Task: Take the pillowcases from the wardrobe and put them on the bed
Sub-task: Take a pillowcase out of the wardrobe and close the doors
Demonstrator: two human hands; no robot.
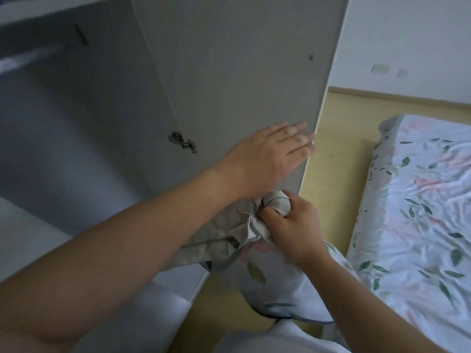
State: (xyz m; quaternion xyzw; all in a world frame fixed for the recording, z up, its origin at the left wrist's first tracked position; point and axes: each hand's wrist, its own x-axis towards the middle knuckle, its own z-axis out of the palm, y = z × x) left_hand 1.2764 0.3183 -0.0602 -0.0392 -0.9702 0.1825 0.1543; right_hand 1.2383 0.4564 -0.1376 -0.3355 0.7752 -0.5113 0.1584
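My right hand is shut on a bunched pillowcase, white with a green leaf and pink flower print. The cloth hangs down from my fist in front of my body. My left hand is flat and open, its fingers spread against the inner face of the open grey wardrobe door, near the door's free edge. The bed, covered with a sheet of the same floral print, lies to the right.
The wardrobe interior is at left, dim and blurred, with a hinge on the door. A strip of light wooden floor runs between the wardrobe and the bed. A white wall with sockets is behind.
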